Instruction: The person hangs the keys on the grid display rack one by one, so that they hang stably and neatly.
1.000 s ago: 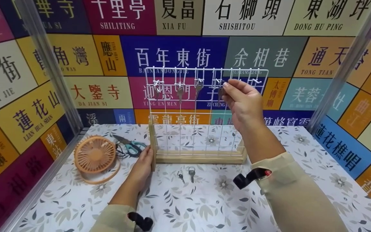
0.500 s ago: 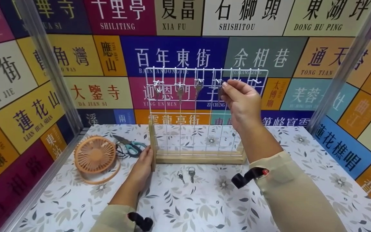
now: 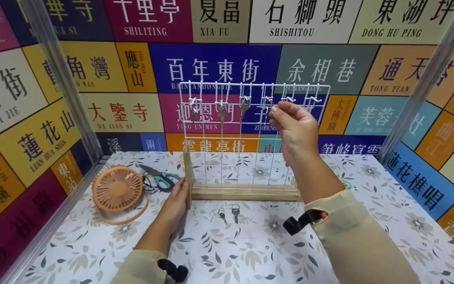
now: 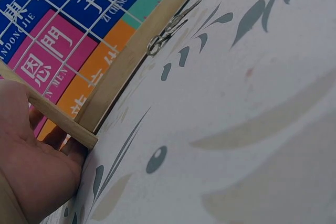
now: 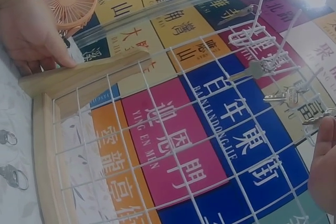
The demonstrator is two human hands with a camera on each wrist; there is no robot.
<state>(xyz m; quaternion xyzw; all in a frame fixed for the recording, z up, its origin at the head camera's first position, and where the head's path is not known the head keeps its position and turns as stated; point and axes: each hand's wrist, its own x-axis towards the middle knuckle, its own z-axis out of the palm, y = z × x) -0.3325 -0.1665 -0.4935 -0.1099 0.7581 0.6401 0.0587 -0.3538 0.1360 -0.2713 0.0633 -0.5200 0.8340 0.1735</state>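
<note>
1. Pinching one key (image 5: 314, 120) in right hand (image 3: 298, 132), tips of thumb and forefinger pressed onto it, part of it covered. At fourth hook (image 3: 267, 99) from left on rack (image 3: 244, 195).
2. Gripping left wooden post (image 3: 188, 169) of rack with left hand (image 3: 175, 203), fingers bent against wood; can't tell exact spread, some hidden behind it.
3. Keys: silver metal, slim blades, flat heads, a bit shiny. Hung keys (image 3: 245, 105) pointing down from white hooks, left of pinched one. Loose keys (image 3: 235, 214) lying flat on floral table (image 3: 250, 252), each ringed, side by side, not touching, just in front of rack.
4. Rack: upright white wire grid, pale wood below.
5. Left of rack: orange fan (image 3: 117, 189) and, between fan and rack, teal-handled scissors (image 3: 159, 177), near left hand.
6. Count: keys, six in sight (three hung, one pinched, two loose); hooks, six; rack, one; fan, one; scissors, one pair.
</note>
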